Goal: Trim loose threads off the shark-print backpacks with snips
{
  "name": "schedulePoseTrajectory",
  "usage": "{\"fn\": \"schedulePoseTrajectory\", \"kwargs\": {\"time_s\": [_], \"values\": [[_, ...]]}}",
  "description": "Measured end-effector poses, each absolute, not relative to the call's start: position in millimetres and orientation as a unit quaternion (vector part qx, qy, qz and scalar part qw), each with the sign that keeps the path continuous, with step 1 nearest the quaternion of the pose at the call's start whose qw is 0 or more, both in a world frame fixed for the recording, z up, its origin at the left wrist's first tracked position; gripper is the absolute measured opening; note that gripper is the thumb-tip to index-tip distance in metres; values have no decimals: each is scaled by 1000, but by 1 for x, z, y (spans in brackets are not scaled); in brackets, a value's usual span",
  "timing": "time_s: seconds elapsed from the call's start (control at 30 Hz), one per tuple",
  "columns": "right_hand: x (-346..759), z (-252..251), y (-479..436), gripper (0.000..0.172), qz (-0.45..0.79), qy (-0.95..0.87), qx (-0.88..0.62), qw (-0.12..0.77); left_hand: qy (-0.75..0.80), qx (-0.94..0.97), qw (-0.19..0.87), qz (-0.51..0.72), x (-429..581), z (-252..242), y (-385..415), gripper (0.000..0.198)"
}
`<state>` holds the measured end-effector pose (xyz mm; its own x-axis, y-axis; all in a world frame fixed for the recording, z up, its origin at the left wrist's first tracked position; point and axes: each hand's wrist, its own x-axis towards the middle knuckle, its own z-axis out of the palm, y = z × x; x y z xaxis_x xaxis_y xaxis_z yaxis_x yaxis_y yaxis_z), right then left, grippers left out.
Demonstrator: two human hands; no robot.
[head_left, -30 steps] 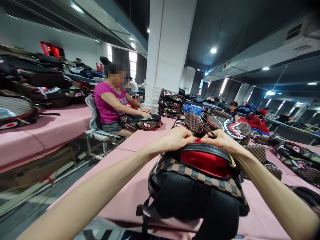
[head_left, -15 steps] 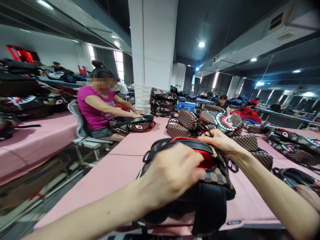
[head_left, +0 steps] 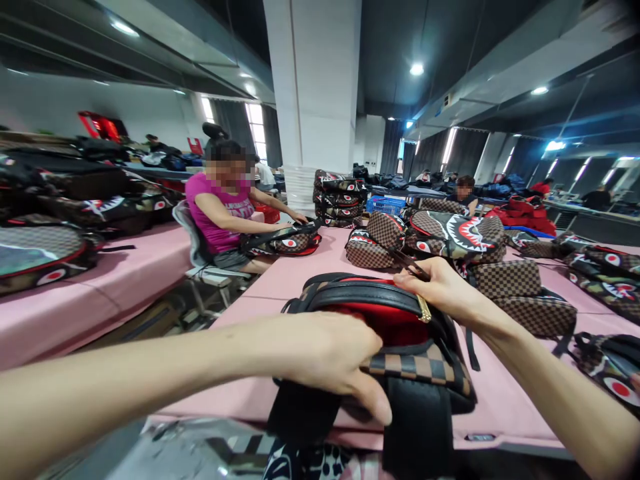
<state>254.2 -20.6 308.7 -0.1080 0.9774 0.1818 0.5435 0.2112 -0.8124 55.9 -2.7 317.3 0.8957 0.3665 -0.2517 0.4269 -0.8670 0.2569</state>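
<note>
A black and brown checkered backpack (head_left: 423,363) with a red lining lies before me on the pink table. Its zipped top gapes towards me, and wide black straps hang over the near edge. My left hand (head_left: 330,350) reaches over the front rim, the fingers partly hidden in the opening. Its thumb is stretched out on the outside, apart from the fingers. At the far right of the opening, my right hand (head_left: 440,283) is closed on the backpack's upper edge, beside a gold zipper pull (head_left: 424,308) and a thin dark strap.
Beyond the backpack lie checkered bags (head_left: 375,243) and a shark-mouth backpack (head_left: 455,233). More bags are stacked by the pillar (head_left: 315,87). A co-worker in a pink shirt (head_left: 220,210) handles another bag at the left. Another table (head_left: 140,263) with bags stands further left.
My left hand has gone from above the backpack's opening to its front rim, fingers now inside. The opening gapes wider. My right hand keeps its hold. The view has turned slightly left.
</note>
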Motion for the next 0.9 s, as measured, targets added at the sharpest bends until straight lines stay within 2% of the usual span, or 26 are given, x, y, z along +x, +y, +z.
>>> {"fn": "schedulePoseTrajectory", "kwargs": {"time_s": [0.13,0.27,0.33,0.4,0.47,0.57,0.73,0.8,0.9], "values": [[257,304,-8,41,282,-657,-553,427,212,971,-18,108,31,293,1,32],[264,295,-13,36,235,-600,-524,557,201,952,-62,222,24,274,10,25],[272,285,-35,39,196,-580,-533,584,194,943,-66,262,27,269,15,24],[282,272,-65,41,167,-602,-563,541,183,935,-54,298,33,267,21,23],[288,260,-93,33,111,-633,-587,492,164,924,-38,342,39,265,26,21],[286,254,-110,20,-50,-694,-558,453,126,900,-49,415,47,261,31,18],[254,264,-80,45,-246,-770,-485,333,87,872,-98,471,47,255,28,13],[244,266,-72,45,-287,-772,-473,312,73,860,-143,484,40,254,24,12],[242,258,-76,42,-331,-773,-433,326,58,849,-208,482,25,252,20,17]]}}
